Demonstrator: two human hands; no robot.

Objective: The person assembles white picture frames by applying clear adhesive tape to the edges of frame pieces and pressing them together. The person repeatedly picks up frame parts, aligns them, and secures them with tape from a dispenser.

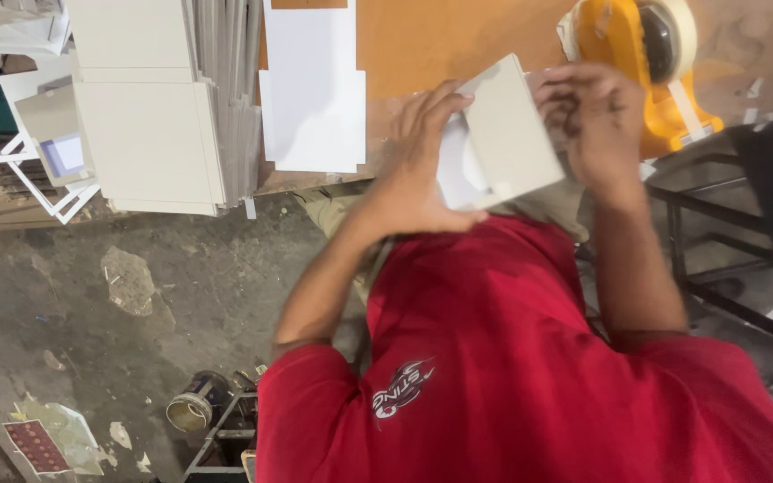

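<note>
Surface: orange-brown table (440,40) at the far side, grey concrete floor (181,295) near and left, littered with scraps.
Card: white folded card (512,134), held just above the near table edge, between both hands, tilted, one flap bent up along a crease.
Left hand: left hand (422,165) on the left side of the card, fingers (436,103) spread flat over its face, thumb tucked under the near edge, so clamped on the card.
Right hand: right hand (597,116) at the far right corner of the card, blurred; fingers curled toward the edge, but cannot tell whether pinched on it or only touching.
Dispenser: yellow tape dispenser (650,63) on the table, just beyond the right hand, roll mounted, a tape end hanging loose.
Flat stock: white blank (315,89) lying flat to the left of the card; tall stack (149,116) of flat sheets farther left, unfolded.
Progress (judged): one piece in hand, creased but not closed; no tape visible on it; most stock flat as yet, no finished pieces in view.
Floor items: open tin (191,407) near left; black metal frame (717,241) at right.
</note>
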